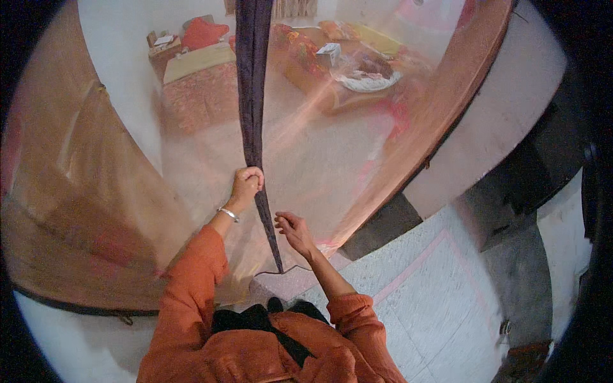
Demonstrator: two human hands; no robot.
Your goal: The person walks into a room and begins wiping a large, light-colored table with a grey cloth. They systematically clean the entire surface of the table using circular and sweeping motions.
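Note:
A long dark purple cloth (253, 83) hangs down from the top of the view, bunched narrow, its tip ending near the floor. My left hand (246, 184) is closed around the cloth at mid-height; a silver bangle sits on that wrist. My right hand (292, 228) is just to the right of the cloth's lower end, fingers loosely curled, touching or almost touching it. Both my arms wear orange sleeves.
A sheer pinkish curtain (357, 153) spans a doorway in front of me. Through it show a bed with patterned cover (198, 89), a red pillow (203, 32) and cluttered bedding (364, 64). A wooden door (70, 210) stands left; a white wall (504, 108) right; tiled floor (434, 300) below.

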